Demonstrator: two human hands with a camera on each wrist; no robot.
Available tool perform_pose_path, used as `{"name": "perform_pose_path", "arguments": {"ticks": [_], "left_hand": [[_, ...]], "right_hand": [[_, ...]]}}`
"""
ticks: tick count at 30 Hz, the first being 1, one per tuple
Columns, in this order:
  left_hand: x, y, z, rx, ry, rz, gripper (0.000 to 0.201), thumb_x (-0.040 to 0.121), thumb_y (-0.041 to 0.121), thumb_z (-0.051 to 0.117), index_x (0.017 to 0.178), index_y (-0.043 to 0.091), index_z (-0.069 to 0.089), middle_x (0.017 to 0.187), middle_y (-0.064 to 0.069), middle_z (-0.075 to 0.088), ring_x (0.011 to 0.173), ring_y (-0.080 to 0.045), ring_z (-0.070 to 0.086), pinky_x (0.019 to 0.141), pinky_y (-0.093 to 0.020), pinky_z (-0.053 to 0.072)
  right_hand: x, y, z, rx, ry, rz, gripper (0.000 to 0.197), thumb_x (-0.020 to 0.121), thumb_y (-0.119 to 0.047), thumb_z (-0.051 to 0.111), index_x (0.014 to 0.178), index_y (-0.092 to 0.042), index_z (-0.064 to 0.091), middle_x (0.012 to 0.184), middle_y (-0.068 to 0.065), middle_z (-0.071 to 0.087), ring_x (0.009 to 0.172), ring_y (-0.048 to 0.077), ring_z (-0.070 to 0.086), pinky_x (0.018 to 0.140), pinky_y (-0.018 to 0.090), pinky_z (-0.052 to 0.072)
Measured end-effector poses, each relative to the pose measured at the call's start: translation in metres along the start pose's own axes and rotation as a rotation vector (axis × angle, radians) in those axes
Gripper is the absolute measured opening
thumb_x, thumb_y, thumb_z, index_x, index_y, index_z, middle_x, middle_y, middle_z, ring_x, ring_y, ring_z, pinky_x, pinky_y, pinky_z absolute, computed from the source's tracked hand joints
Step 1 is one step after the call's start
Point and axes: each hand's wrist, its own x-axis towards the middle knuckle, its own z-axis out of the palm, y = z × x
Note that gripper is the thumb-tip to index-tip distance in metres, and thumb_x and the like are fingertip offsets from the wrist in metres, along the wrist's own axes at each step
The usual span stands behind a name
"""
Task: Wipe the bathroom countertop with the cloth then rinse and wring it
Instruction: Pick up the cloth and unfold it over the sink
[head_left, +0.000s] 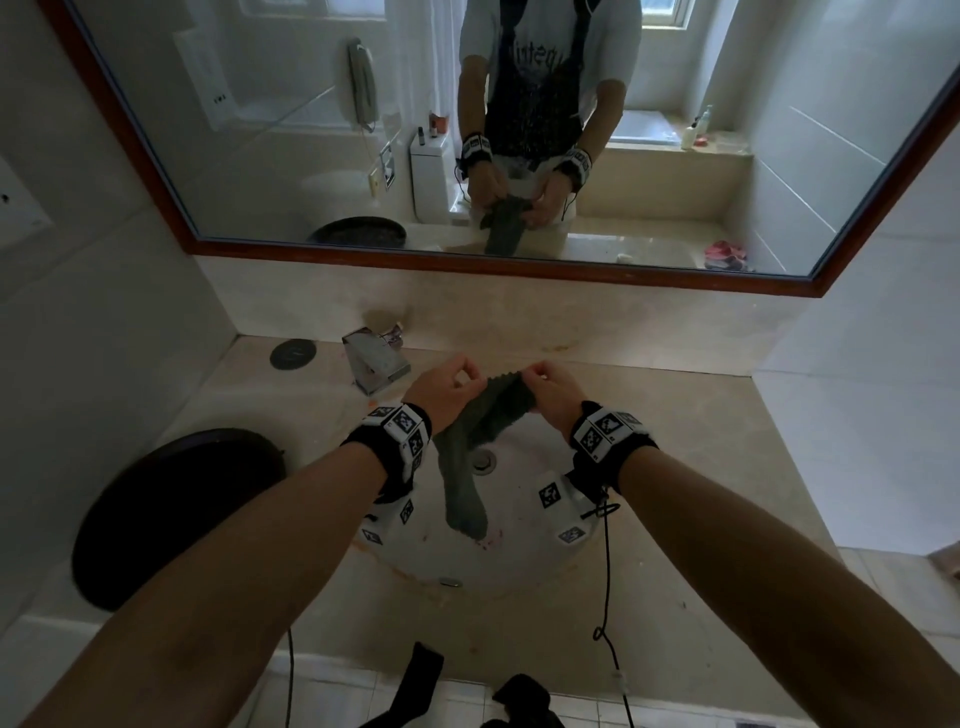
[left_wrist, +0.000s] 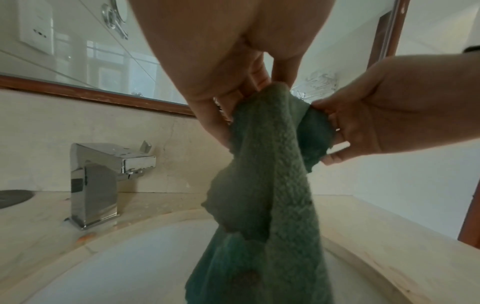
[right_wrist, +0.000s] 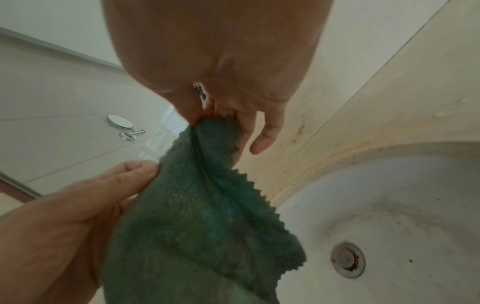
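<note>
A dark green cloth (head_left: 480, 431) with a zigzag edge hangs bunched over the white sink (head_left: 524, 551). My left hand (head_left: 449, 387) pinches its top left part and my right hand (head_left: 550, 389) pinches the top right corner. In the left wrist view the cloth (left_wrist: 270, 185) drops from my left fingers (left_wrist: 215, 121), with the right hand (left_wrist: 369, 127) gripping a fold beside it. In the right wrist view the cloth (right_wrist: 205, 216) hangs from my right fingers (right_wrist: 197, 111), and the left hand (right_wrist: 85, 201) holds its side. The lower end dangles above the basin near the drain (right_wrist: 347, 259).
A chrome faucet (head_left: 374, 361) stands behind the sink on the beige countertop (head_left: 701, 441). A dark round tray (head_left: 171, 512) lies at the left and a small grey disc (head_left: 292, 354) at the back left. A wood-framed mirror (head_left: 467, 130) hangs above.
</note>
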Motion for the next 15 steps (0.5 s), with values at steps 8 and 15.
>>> {"name": "perform_pose_path", "arguments": {"ticks": [8,15], "left_hand": [[0.000,-0.013,-0.004,0.161,-0.230,-0.115,0.032,0.090,0.038,0.062,0.108,0.013,0.068,0.110,-0.009,0.069,0.093,-0.022,0.062,0.086,-0.031,0.047],[-0.003,-0.010,0.003,0.159,-0.288,-0.108,0.048,0.088,0.033,0.066,0.127,0.005,0.059,0.128,-0.014,0.060,0.114,-0.031,0.057,0.101,-0.039,0.045]], "right_hand": [[-0.009,-0.006,-0.011,-0.148,0.088,0.003,0.025,0.102,-0.024,0.041,0.116,-0.007,0.052,0.102,0.007,0.053,0.094,0.021,0.051,0.085,0.035,0.046],[-0.030,0.012,-0.040,-0.241,0.274,0.041,0.028,0.100,-0.023,0.044,0.116,-0.003,0.054,0.110,0.010,0.055,0.100,0.023,0.051,0.084,0.031,0.040]]}}
